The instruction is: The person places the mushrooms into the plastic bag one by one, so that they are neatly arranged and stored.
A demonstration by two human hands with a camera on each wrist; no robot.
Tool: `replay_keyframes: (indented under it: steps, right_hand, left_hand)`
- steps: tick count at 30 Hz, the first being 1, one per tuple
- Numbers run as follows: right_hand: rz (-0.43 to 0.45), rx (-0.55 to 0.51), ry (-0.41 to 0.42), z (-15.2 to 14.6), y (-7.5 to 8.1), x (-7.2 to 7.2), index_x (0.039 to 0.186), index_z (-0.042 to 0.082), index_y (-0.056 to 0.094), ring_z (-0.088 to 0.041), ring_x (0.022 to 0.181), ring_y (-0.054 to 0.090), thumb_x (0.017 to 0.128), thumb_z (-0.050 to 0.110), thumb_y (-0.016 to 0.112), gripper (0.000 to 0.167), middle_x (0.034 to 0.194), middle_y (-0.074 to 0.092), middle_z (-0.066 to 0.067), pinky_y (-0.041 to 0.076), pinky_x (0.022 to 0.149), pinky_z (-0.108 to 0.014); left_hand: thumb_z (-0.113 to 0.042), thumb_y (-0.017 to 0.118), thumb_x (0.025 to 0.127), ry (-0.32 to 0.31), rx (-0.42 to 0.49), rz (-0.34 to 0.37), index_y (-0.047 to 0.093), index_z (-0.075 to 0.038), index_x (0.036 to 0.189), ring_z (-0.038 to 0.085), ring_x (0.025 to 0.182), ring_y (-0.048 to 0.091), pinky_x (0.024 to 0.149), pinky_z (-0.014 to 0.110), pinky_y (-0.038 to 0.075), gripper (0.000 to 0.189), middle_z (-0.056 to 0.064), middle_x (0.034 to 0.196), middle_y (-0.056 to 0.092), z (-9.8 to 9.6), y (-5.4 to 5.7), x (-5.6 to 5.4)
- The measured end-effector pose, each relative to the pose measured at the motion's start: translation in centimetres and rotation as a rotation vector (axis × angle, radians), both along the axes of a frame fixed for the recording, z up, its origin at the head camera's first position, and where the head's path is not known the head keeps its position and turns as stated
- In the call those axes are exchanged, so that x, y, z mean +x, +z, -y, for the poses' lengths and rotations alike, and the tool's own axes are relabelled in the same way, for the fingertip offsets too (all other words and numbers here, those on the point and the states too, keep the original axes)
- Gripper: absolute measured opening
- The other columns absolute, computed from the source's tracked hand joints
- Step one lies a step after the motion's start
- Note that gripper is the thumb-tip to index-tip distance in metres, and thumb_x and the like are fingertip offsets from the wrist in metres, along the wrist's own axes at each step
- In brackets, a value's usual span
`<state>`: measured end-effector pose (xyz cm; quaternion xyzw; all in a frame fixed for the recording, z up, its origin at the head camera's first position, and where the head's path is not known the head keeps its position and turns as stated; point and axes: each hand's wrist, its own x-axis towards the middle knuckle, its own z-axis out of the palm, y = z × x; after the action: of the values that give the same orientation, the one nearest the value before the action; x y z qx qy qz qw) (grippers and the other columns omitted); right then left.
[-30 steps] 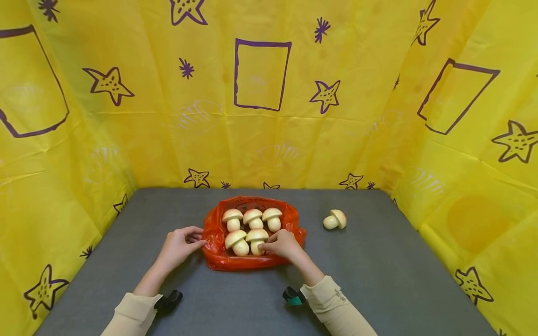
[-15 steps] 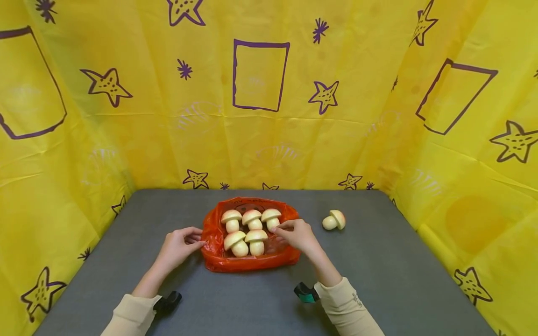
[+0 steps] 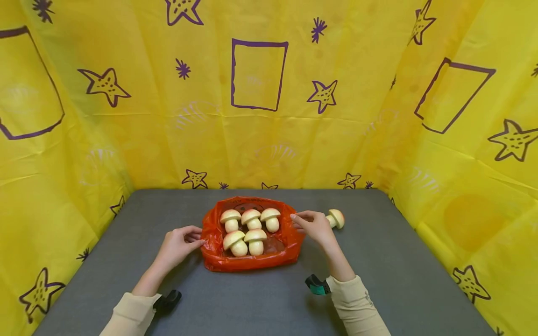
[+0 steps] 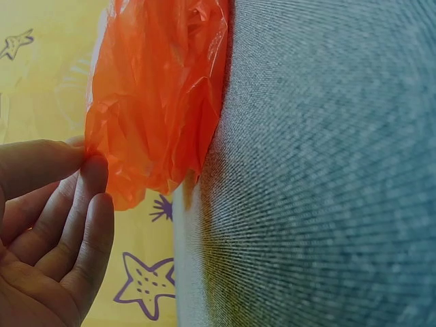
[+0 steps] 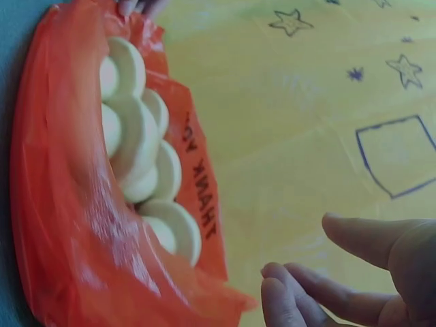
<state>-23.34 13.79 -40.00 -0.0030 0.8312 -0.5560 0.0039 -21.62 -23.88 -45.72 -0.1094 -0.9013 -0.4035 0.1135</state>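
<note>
A red plastic bag [image 3: 248, 265] lies with its mouth spread wide, and several cream mushrooms [image 3: 256, 248] with faintly reddish caps sit inside in two rows. My left hand [image 3: 176, 246] pinches the bag's left edge between thumb and index finger; the left wrist view shows the crumpled plastic [image 4: 157, 102] at the fingertips. Just by the bag's right edge is my right hand [image 3: 316, 227]. Its thumb and fingers stand apart with nothing between them in the right wrist view. One loose mushroom [image 3: 338, 218] lies right of the bag, its stem partly hidden behind that hand.
The bag rests on a dark grey table [image 3: 235, 303]. Yellow sheeting [image 3: 260, 140] printed with purple stars and frames encloses the back and both sides. Black wrist straps [image 3: 168, 301] show near both cuffs.
My right hand has moved from the front-row mushrooms, up and right across the bag, to its right edge near the loose mushroom. The left hand keeps its hold on the bag.
</note>
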Motion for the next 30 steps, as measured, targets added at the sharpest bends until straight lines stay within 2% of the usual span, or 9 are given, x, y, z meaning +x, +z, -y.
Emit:
replay_keyframes:
  steps: [7,13,19,25,30]
  right_hand:
    - [0.02,-0.069,-0.047,-2.2,-0.7,-0.7,0.115,-0.005,0.063,-0.034,0.098,0.067,0.09,0.028,0.066,0.042,0.11,0.066,-0.026,0.054,0.084,-0.041]
    - [0.015,-0.087,-0.119,-4.0,-1.9,-1.2,0.117,-0.009,0.06,-0.035,0.101,0.066,0.091,0.026,0.064,0.044,0.111,0.065,-0.028,0.054,0.083,-0.038]
    - [0.042,-0.078,-0.174,-5.3,-3.1,-1.4,0.119,-0.012,0.057,-0.039,0.105,0.063,0.092,0.025,0.063,0.046,0.112,0.063,-0.03,0.051,0.086,-0.043]
    - [0.071,-0.073,-0.223,-6.4,-3.9,-1.6,0.12,-0.012,0.057,-0.035,0.099,0.067,0.091,0.024,0.064,0.047,0.108,0.066,-0.029,0.053,0.084,-0.041]
    - [0.095,-0.09,-0.235,-7.1,-4.2,-1.7,0.119,-0.013,0.057,-0.025,0.086,0.071,0.09,0.021,0.065,0.045,0.105,0.067,-0.027,0.056,0.079,-0.037]
  left_hand:
    - [-0.015,0.078,0.078,-0.002,0.005,0.014,0.071,-0.004,0.097,0.014,0.072,0.067,0.063,0.021,0.052,0.023,0.006,0.084,0.072,-0.1,0.0,0.0]
    - [-0.016,0.078,0.078,0.001,0.004,0.019,0.071,-0.004,0.097,0.014,0.072,0.067,0.063,0.021,0.052,0.023,0.006,0.084,0.072,-0.1,-0.1,-0.1]
    - [-0.015,0.078,0.078,0.002,0.006,0.022,0.071,-0.004,0.097,0.014,0.071,0.067,0.063,0.021,0.052,0.024,0.007,0.084,0.072,-0.1,-0.1,-0.2]
    - [-0.014,0.078,0.078,0.006,0.01,0.009,0.071,-0.004,0.097,0.013,0.07,0.067,0.063,0.02,0.052,0.023,0.006,0.082,0.071,-0.1,-0.2,-0.1]
    - [-0.014,0.078,0.078,0.001,0.006,0.001,0.071,-0.004,0.097,0.013,0.07,0.067,0.063,0.02,0.052,0.022,0.006,0.082,0.072,-0.1,-0.1,-0.3]
